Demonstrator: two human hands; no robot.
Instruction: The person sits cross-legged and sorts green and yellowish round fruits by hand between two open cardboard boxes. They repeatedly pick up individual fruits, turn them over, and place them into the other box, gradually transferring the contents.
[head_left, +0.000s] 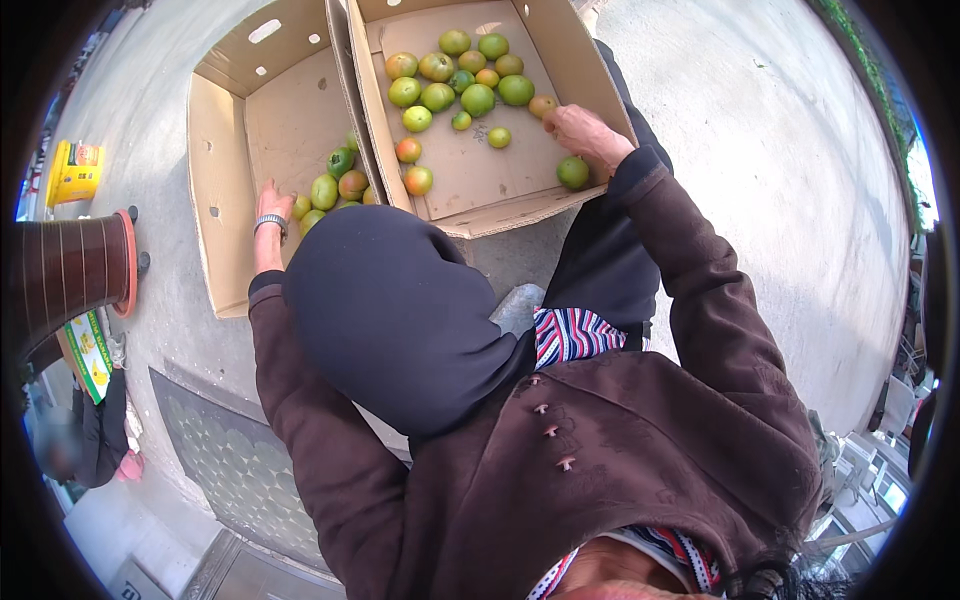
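Observation:
Two open cardboard boxes lie before me. In the right cardboard box (480, 176) are many green and orange-tinged tomatoes, such as a large green tomato (478, 100). My right hand (586, 133) reaches over this box's right side, its fingertips on an orange-green tomato (541, 106). A green tomato (572, 172) sits below that hand, in the near right corner. My left hand (274, 202), with a banded watch on the wrist, is inside the left cardboard box (217, 172), fingers apart. Beside it, several tomatoes (324, 192) are gathered, partly hidden by my knee.
At the left stand a yellow bucket (76, 173) and a large brown pot (71, 259) on a wheeled base. A person (90, 431) sits beyond, near a printed banana box (90, 356). A patterned mat (240, 450) lies on the concrete floor (735, 150).

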